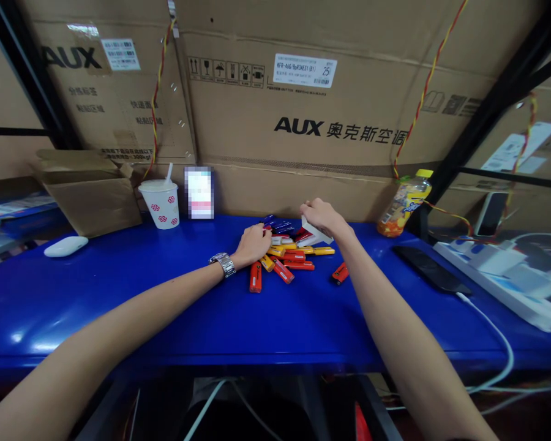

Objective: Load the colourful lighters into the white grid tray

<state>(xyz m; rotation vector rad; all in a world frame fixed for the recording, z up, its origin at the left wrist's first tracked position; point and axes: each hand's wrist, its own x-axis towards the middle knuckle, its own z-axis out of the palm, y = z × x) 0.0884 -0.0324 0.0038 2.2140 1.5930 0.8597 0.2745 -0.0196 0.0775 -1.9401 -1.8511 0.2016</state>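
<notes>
Two bare arms out over a blue tabletop (303,324). Right in the middle, a heap of plastic lighters (284,254), red, yellow, dark blue and white, lying flat and crossing over each other. Left grip (252,245) down on the near side of the heap, fingers together and curled over the top lighters. A steel wristwatch (223,264) on the wrist just behind. No way to tell from this view if clamped on one lighter or only resting on the heap. Right grip (322,217) at the far right side of the heap, fingers bent down over a white lighter (316,231) sitting at a tilt. Touching it for sure, but clamped or not, hard to tell. Just off the heap, a red lighter (256,277) below the left grip, and a second red lighter (340,273) lying alone to the right.

Farther left, a paper cup with a straw (160,205), a white computer mouse (65,246) and an open cardboard box (89,202). Farther right, a plastic bottle with a yellow cap (404,205), a black phone (429,269) and a white power strip (491,272). Behind it all, big AUX cartons (298,104).
</notes>
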